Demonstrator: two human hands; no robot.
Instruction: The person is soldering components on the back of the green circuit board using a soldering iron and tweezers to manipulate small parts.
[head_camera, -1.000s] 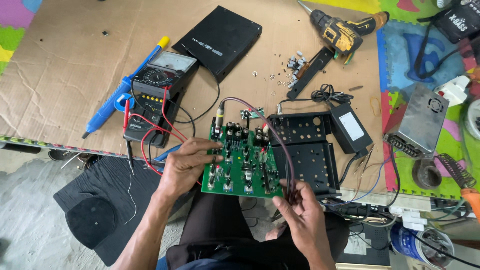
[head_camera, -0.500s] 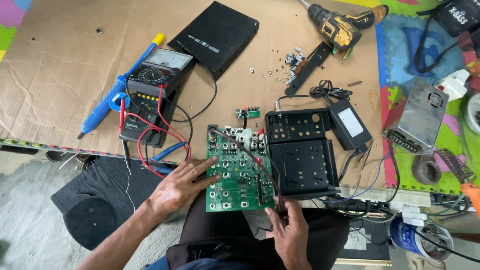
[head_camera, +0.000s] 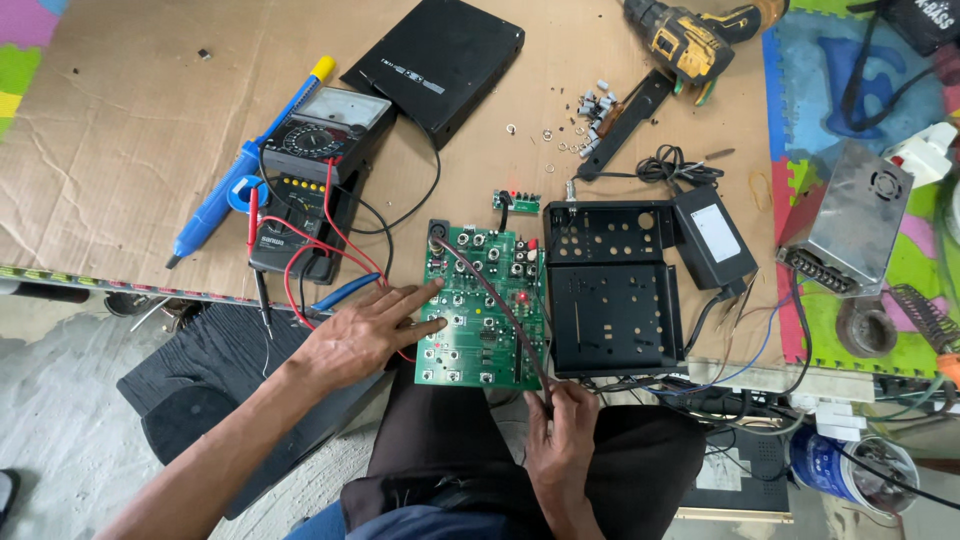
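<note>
Brown cardboard covers the bench (head_camera: 120, 130), and its near edge runs just behind the left hand (head_camera: 365, 335), so the green rectangular circuit board (head_camera: 480, 340) overhangs that edge toward the person's lap. Open cardboard lies well beyond the left hand, past the black analogue multimeter (head_camera: 325, 135) with its red leads and the blue soldering-iron-shaped tool (head_camera: 235, 170) beside it. To the right of both hands the room is tight: a black perforated metal case (head_camera: 612, 290) sits just beside the board, with a black power adapter (head_camera: 712, 238) near it.

The board is studded with rows of small silver-topped components and carries one lit red dot near its right edge. A dark cable (head_camera: 495, 300) crosses it diagonally from the far-left corner to the near-right corner.

The left hand's grip is spread, fingers extended flat and touching the board's left side. The right hand (head_camera: 565, 430) sits just below the board's near-right corner, its grip pinching the end of the dark cable.
</note>
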